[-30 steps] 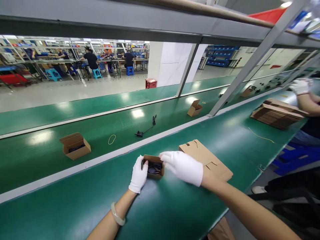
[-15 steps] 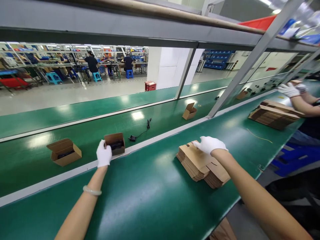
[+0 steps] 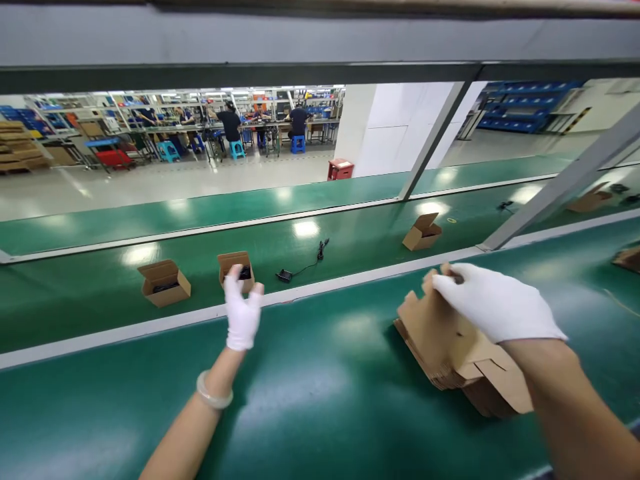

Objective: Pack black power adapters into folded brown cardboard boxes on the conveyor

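Note:
My left hand (image 3: 243, 310), in a white glove with bare fingertips, is open with thumb and fingers apart. Just beyond it stands an open cardboard box (image 3: 233, 261) with something black inside, partly hidden by the fingers. My gloved right hand (image 3: 493, 300) pinches the edge of a flat cardboard box blank (image 3: 427, 327), whose near end is lifted and bent. Under it lies a stack of folded cardboard blanks (image 3: 493, 393) on the green work surface (image 3: 320, 400).
Along the green belt stand another open box (image 3: 167, 290) with black contents, a black power adapter (image 3: 285, 275) with its cable, and an open box (image 3: 423, 233) farther right. Grey posts (image 3: 440, 137) rise from the line under a long beam (image 3: 300, 43). People sit working far behind.
My left hand has let go of the open box, which now stands on the belt. My right hand has lifted the edge of a blank off the stack. The view has swung right.

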`<act>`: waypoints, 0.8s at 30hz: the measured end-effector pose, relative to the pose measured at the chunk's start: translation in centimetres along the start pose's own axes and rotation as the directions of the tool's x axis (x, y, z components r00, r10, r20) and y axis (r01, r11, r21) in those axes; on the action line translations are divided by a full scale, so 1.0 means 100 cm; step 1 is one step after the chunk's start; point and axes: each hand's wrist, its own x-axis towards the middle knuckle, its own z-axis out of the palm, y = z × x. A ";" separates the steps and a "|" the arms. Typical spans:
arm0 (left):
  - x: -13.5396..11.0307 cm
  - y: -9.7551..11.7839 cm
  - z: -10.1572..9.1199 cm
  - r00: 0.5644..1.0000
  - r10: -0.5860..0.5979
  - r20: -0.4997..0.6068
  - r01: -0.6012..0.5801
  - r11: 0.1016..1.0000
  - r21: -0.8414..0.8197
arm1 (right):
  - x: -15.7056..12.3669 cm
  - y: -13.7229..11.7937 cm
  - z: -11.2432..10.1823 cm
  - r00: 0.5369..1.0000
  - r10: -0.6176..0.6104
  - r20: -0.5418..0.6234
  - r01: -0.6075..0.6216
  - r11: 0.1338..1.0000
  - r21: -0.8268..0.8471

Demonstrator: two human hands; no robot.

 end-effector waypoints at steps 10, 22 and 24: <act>-0.065 0.073 -0.006 0.804 0.017 0.595 0.288 0.864 -0.413 | -0.024 -0.128 0.061 0.910 -0.383 0.160 0.155 0.672 0.724; -0.065 0.040 -0.036 0.844 -0.115 0.524 0.389 0.804 -0.450 | -0.059 -0.169 0.065 0.537 -0.843 -0.034 0.835 0.537 -0.118; -0.071 0.038 -0.036 0.823 -0.138 0.551 0.424 0.793 -0.436 | -0.057 -0.171 0.071 0.500 -0.864 0.055 0.860 0.488 -0.152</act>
